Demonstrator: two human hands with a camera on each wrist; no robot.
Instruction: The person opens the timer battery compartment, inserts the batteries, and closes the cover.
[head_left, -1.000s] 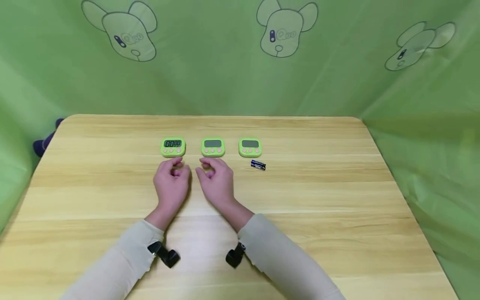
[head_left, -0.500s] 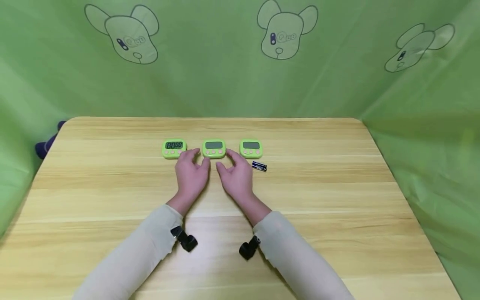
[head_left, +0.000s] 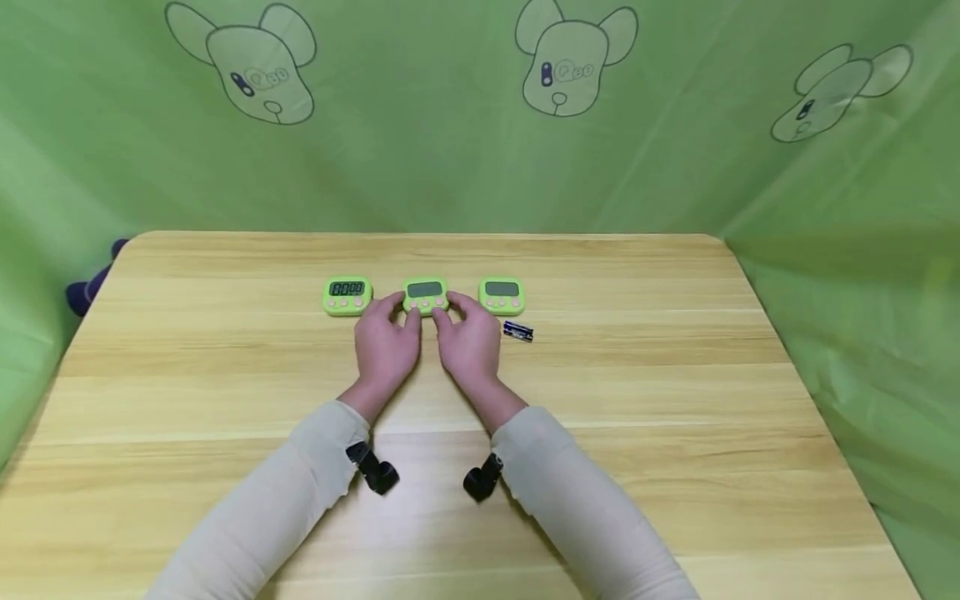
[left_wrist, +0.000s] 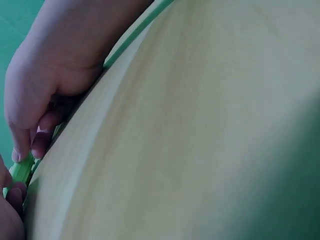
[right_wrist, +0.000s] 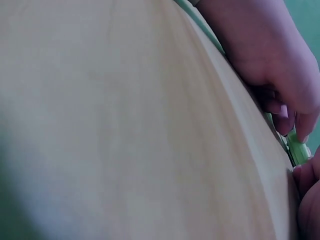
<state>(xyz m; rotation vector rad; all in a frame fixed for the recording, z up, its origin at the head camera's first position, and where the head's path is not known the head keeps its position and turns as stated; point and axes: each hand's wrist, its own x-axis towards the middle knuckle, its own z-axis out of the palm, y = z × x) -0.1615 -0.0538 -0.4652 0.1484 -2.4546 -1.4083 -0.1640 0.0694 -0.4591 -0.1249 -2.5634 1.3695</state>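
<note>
Three green timers lie in a row on the wooden table (head_left: 225,375). The left timer (head_left: 347,295) shows digits; the middle timer (head_left: 425,292) and the right timer (head_left: 502,294) have blank screens. My left hand (head_left: 405,310) and right hand (head_left: 447,310) meet at the middle timer, thumbs and forefingers pinching its near corners. In the left wrist view the left hand (left_wrist: 30,145) has its fingertips on the timer's green edge (left_wrist: 22,169). The right wrist view shows the right hand (right_wrist: 292,122) on that same edge (right_wrist: 298,146). A small dark battery (head_left: 517,332) lies just right of the right hand.
Green cloth with bear drawings (head_left: 562,67) walls in the table at the back and sides. A dark purple thing (head_left: 86,287) sticks out past the table's left edge. Bare wood stretches to either side of the timers and in front of the arms.
Both hands have moved right and forward, from in front of the left and middle timers to the middle timer, and now hold its near corners. The timers and battery have not moved.
</note>
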